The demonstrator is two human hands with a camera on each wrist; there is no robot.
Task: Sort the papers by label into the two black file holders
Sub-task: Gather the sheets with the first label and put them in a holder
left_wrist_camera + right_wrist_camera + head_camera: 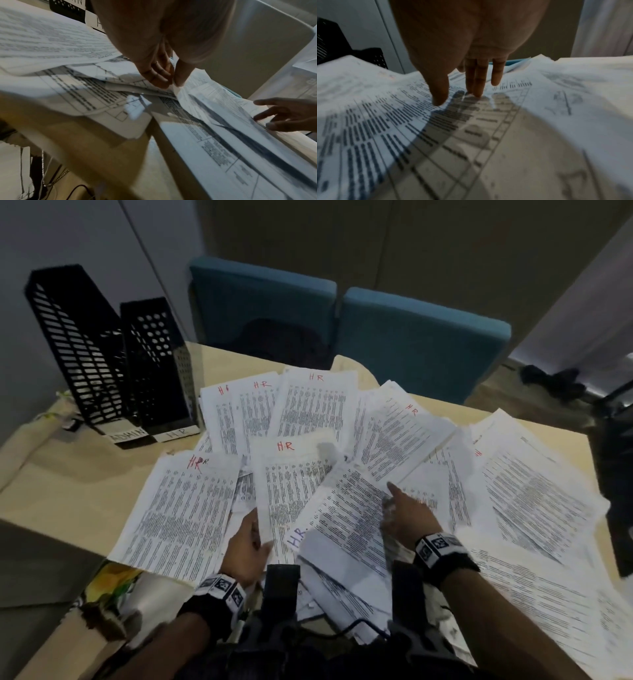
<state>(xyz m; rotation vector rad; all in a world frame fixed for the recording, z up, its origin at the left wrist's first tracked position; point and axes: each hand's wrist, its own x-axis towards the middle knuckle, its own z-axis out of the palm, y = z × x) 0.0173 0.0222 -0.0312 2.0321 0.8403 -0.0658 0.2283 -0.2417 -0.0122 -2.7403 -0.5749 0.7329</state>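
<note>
Both forearms reach forward from the bottom of the head view, each wrist wrapped in a dark band carrying square printed markers. The left hand (247, 539) lies low and turned partly on its side; in the left wrist view its thumb and fingers (155, 73) close in a pinching grip on the edge of a sheet. The right hand (407, 517) stretches further ahead, palm down, fingers (477, 83) straight and slightly spread, their tips pressing on the printed page beneath.
</note>
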